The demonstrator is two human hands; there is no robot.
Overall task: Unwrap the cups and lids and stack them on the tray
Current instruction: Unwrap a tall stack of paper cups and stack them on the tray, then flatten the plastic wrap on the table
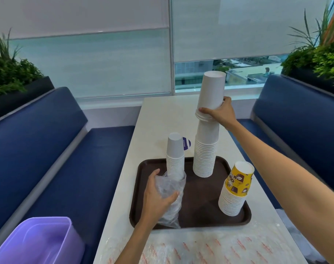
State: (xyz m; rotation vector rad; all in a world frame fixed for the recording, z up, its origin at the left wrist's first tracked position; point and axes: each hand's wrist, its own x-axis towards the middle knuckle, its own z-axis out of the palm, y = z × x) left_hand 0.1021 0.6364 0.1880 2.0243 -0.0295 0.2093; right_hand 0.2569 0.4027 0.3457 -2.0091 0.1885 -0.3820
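Cups: tall white cup stack (205, 155) stands mouth-down on the brown tray (200, 202), mid-back. Upper batch (212, 88) sits on top of it, and the joint is right at my grip.

Right hand (221, 115): fingers and thumb wrapped round the bottom rims of the upper batch, firm hold. Left hand (156, 197): fingers curled into the crumpled clear plastic wrap (172, 187) at the foot of the small white cup stack (175, 155), tray's left side. Can't tell whether the wrap is round that stack's base or just in front of it.

Step as I read it: seat the upper batch on the tall stack.

- The column looks a bit out of line at the joint. Square the top section over the lower one before pressing.
- Press straight down and lightly. A side load on a column this tall likely tips it.
- Let go slowly and watch for lean.
- Don't tug the wrap until the right hand is free. The small stack is light and probably goes over with it.
- Yellow printed cups (236, 187) stand at the tray's right edge, under my forearm path. Lift clear on the way out.
- Wrap probably goes in the purple bin (38, 241), lower left.
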